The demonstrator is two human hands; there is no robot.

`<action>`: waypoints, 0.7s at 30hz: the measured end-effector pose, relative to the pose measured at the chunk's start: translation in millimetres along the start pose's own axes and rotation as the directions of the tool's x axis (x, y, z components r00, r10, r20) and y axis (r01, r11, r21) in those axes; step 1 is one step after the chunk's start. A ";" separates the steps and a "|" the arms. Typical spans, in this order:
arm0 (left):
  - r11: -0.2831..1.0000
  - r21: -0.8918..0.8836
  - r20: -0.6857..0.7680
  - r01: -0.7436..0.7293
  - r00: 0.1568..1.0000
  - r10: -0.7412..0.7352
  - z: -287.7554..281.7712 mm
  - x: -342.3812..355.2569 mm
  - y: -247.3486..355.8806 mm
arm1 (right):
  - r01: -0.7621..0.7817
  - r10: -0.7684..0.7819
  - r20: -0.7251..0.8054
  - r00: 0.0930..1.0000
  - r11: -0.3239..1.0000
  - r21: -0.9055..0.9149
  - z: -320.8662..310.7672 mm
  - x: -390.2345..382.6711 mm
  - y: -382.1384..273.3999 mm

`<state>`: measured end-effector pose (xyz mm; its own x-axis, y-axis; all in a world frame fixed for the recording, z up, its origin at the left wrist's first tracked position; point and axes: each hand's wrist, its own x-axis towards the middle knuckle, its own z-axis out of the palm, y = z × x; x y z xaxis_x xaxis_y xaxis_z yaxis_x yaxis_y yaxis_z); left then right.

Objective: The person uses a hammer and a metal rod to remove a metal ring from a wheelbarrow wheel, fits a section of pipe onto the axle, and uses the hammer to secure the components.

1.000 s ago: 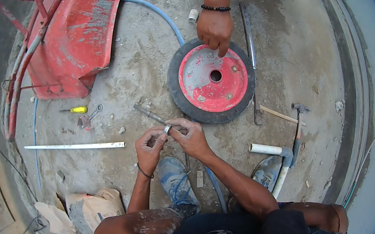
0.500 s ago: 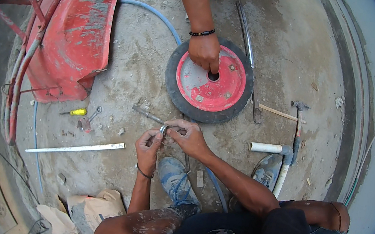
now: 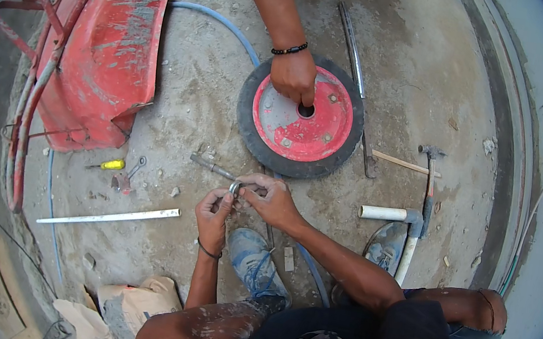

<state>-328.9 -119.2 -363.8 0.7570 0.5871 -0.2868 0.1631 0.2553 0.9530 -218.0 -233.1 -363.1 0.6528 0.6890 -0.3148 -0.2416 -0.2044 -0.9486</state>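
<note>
Between my two hands is a small shiny metal ring (image 3: 235,187) that looks like a bearing. My left hand (image 3: 212,219) pinches its lower left side between thumb and fingers. From the other side, my right hand (image 3: 271,201) closes on it with thumb and fingertips. A metal rod or bolt (image 3: 212,165) lies on the ground just beyond them. Farther off, a wheel with a black tyre and red hub (image 3: 303,139) lies flat. Another person's hand (image 3: 293,77), with a beaded bracelet, has a finger at the hub's centre hole.
An overturned red wheelbarrow (image 3: 103,56) lies at the left. Around me are a yellow screwdriver (image 3: 112,164), a spanner (image 3: 138,166), a white strip (image 3: 109,215), a hammer (image 3: 430,185), a long metal bar (image 3: 352,49), a white pipe with an elbow (image 3: 383,214) and a paper sack (image 3: 142,297).
The picture has shifted very slightly. My hands still hold the ring in nearly the same pose, and the other person's finger stays at the wheel's hole.
</note>
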 end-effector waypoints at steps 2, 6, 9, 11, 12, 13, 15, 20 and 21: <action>1.000 0.008 -0.002 0.000 1.000 0.000 -3.2 -0.2 -1.6 | 0.001 -0.002 0.006 1.000 0.999 0.034 1.4 -1.0 -2.7; 0.999 0.050 0.011 -0.009 1.000 0.009 -6.0 -1.4 -4.6 | -0.006 0.006 0.007 1.000 1.000 0.022 2.2 -1.2 1.9; 0.999 0.035 0.006 -0.004 1.000 0.004 -5.1 -2.0 -6.8 | -0.008 0.008 0.001 1.000 1.000 0.007 1.6 -1.7 3.2; 1.000 0.018 0.004 -0.001 1.000 0.001 -6.3 -2.0 -6.7 | -0.027 0.027 0.002 1.000 1.000 -0.005 2.2 -1.6 3.4; 1.000 0.007 0.005 0.008 1.000 -0.008 -6.8 -2.0 -6.9 | -0.027 0.027 0.002 1.000 1.000 -0.004 2.6 -1.6 4.1; 1.000 -0.003 0.006 0.017 1.000 -0.017 -7.1 -1.8 -6.9 | -0.029 0.029 -0.001 1.000 1.000 0.005 3.0 -1.6 5.1; 1.000 -0.017 -0.010 0.018 1.000 -0.019 -4.5 -2.2 -4.7 | -0.030 0.030 -0.005 1.000 0.999 0.013 2.7 -1.2 4.7; 0.997 -0.070 -0.036 0.027 0.999 -0.029 -0.9 -2.5 -6.6 | 0.026 -0.026 -0.011 1.000 0.998 -0.064 1.5 -1.5 5.5; 0.997 -0.078 -0.032 0.026 0.999 -0.029 -2.6 -2.9 -7.2 | 0.027 -0.027 -0.009 1.000 0.998 -0.061 2.6 -1.9 4.7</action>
<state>-333.9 -120.7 -370.1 0.7313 0.6039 -0.3172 0.1330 0.3298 0.9346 -222.2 -233.5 -366.9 0.6653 0.6883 -0.2892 -0.1802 -0.2280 -0.9569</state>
